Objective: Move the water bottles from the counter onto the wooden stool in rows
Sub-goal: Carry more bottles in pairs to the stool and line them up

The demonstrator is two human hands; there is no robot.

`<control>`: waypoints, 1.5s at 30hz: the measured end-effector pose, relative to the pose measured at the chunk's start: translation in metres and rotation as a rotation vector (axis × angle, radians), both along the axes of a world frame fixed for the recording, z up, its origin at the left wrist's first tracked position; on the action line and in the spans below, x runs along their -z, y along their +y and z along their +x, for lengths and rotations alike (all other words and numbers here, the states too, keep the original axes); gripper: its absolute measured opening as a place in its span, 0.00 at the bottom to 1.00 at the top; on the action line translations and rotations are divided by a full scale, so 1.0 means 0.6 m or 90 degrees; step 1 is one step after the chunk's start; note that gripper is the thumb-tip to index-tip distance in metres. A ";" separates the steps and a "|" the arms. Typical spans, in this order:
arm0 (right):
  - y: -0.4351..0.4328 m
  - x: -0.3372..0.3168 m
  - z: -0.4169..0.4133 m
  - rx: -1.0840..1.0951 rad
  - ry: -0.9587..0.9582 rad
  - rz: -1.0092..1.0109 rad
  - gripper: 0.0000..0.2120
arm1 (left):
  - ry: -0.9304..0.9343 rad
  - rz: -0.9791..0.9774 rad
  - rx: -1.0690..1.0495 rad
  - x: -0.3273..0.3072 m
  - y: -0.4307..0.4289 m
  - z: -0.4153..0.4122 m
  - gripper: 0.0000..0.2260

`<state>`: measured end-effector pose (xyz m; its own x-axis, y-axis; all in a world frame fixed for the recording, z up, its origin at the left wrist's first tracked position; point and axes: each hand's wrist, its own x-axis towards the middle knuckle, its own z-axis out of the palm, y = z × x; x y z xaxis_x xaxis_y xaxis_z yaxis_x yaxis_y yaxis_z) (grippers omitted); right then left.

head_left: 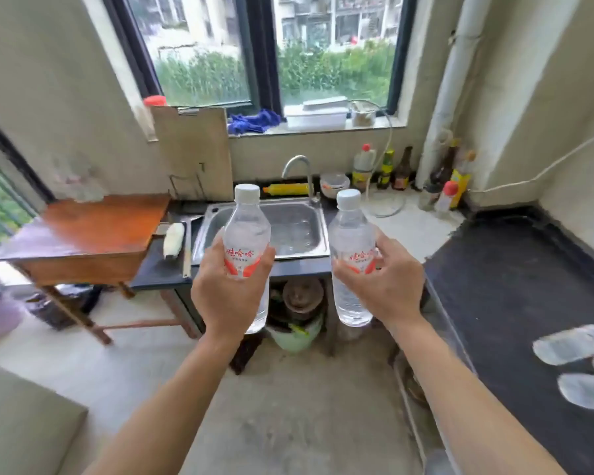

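My left hand (225, 296) grips a clear water bottle (246, 231) with a white cap and a red-and-white label, held upright in front of the sink. My right hand (384, 286) grips a second, matching water bottle (350, 234), also upright. Both bottles hang in the air over the floor, side by side. The wooden stool (83, 234) stands at the left against the counter's end, and its reddish-brown top is bare. Several more clear bottles (576, 368) lie on their sides on the dark counter (515, 286) at the right edge, blurred.
A steel sink (288, 228) with a tap sits straight ahead. Sauce bottles (391, 169) and a bowl crowd the back corner. A cutting board (192, 149) leans on the wall. A bucket (295, 334) and a pot stand under the sink. A grey block (21, 423) fills the lower left.
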<state>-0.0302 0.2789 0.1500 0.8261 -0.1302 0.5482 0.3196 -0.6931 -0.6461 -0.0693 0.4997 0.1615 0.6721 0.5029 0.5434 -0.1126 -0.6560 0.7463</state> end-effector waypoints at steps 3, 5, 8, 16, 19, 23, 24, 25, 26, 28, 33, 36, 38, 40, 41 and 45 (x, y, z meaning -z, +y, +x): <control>0.158 0.003 0.053 -0.094 0.000 0.021 0.29 | -0.001 0.008 -0.056 -0.001 0.152 0.009 0.28; 0.256 -0.003 0.085 -0.145 0.004 0.026 0.31 | -0.005 0.014 -0.099 -0.007 0.242 0.020 0.28; 0.381 -0.014 0.124 -0.207 0.000 0.036 0.32 | -0.017 -0.003 -0.153 -0.011 0.357 0.038 0.29; 0.644 0.019 0.283 -0.303 0.032 0.063 0.34 | -0.036 -0.045 -0.225 0.011 0.589 0.151 0.30; 0.742 0.043 0.372 -0.323 0.052 0.082 0.35 | -0.028 -0.048 -0.229 0.023 0.670 0.229 0.30; 0.869 0.055 0.495 -0.320 0.088 0.107 0.38 | -0.006 -0.085 -0.245 0.012 0.775 0.340 0.26; 0.900 0.052 0.521 -0.320 0.091 0.115 0.39 | -0.002 -0.094 -0.250 0.006 0.802 0.365 0.23; 0.930 0.047 0.545 -0.324 0.093 0.123 0.39 | 0.001 -0.097 -0.255 -0.001 0.829 0.388 0.21; 0.960 0.042 0.570 -0.328 0.097 0.130 0.39 | 0.007 -0.096 -0.258 -0.008 0.856 0.410 0.20; 1.020 0.029 0.612 -0.334 0.100 0.129 0.39 | 0.016 -0.093 -0.263 -0.017 0.913 0.445 0.21; 1.162 0.017 0.682 -0.342 0.086 0.110 0.38 | 0.019 -0.093 -0.284 -0.011 1.056 0.502 0.23; 1.241 0.030 0.712 -0.333 0.085 0.104 0.39 | 0.039 -0.104 -0.289 0.013 1.153 0.537 0.23; 1.294 0.047 0.728 -0.310 0.085 0.100 0.39 | 0.056 -0.114 -0.259 0.032 1.220 0.563 0.23; 1.346 0.063 0.741 -0.268 0.099 0.103 0.38 | 0.060 -0.129 -0.213 0.050 1.284 0.590 0.23; 1.372 0.070 0.745 -0.246 0.108 0.104 0.38 | 0.069 -0.142 -0.190 0.057 1.315 0.604 0.23; 1.453 0.095 0.743 -0.174 0.179 0.089 0.35 | 0.141 -0.167 -0.124 0.091 1.426 0.654 0.28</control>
